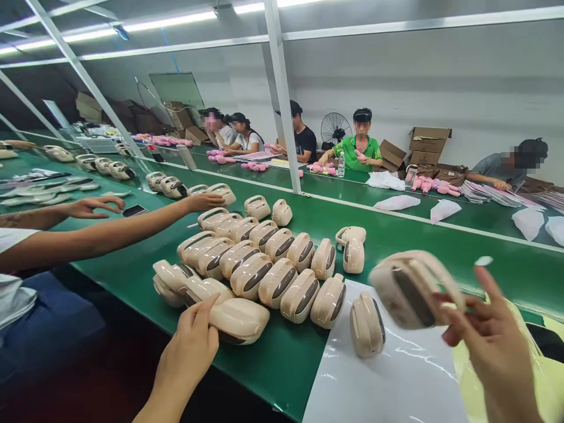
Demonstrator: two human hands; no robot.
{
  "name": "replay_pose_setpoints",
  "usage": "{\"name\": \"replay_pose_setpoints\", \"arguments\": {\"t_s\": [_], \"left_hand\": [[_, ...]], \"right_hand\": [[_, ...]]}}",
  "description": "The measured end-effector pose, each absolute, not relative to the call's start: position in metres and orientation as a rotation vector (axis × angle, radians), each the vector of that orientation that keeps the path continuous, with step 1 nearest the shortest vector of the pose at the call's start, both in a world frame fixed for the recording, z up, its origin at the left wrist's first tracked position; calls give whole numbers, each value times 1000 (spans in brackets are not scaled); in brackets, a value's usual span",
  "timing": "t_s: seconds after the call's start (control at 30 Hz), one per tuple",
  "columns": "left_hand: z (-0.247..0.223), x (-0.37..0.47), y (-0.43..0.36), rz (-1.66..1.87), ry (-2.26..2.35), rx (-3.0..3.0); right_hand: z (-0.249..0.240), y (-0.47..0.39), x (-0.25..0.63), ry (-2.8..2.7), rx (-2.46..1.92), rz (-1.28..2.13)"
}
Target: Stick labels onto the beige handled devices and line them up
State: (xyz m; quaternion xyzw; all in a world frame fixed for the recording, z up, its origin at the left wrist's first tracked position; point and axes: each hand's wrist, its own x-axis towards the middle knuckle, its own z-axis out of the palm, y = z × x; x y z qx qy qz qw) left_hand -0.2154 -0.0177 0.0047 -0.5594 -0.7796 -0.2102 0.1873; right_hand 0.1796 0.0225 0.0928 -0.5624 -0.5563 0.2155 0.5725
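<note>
My right hand (497,335) holds a beige plastic device with a loop handle and a dark oval panel (412,288), raised above the table and blurred by motion. On that hand's raised index fingertip sits a small white piece (483,260). To the lower left, my left hand (189,346) is closed on the end of another beige device (241,319), which lies tilted at the near edge of the group. Rows of similar devices (251,275) stand between the hands. One more stands alone (367,325) on a white sheet (388,382).
A co-worker's arm (101,232) reaches across from the left to the devices at the back. Yellow paper (473,376) and a dark object (546,341) lie at the right. A metal post (284,100) rises behind. Several people sit across the green table (282,376) near pink items (434,185).
</note>
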Motion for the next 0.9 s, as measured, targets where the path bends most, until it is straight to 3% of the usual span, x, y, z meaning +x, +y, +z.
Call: {"name": "replay_pose_setpoints", "arguments": {"t_s": [0.13, 0.23, 0.37, 0.57, 0.9], "left_hand": [[-2, -216, -19, -655, -2154, -1699], [-4, -218, -12, -724, -2121, -1662], [-8, -224, -4, -781, -2031, -1681], [-14, -233, 1, -780, -1909, -1762], [-20, -224, 3, -791, -1894, -1665]], "right_hand": [[63, 0, 109, -1379, -1143, 1190], [30, -3, 66, -1670, -1059, 1353], [-1, 8, 32, -2031, -1087, 1186], [-16, 21, 14, -2153, -1117, 923], [-19, 22, 1, -2176, -1144, 920]]}}
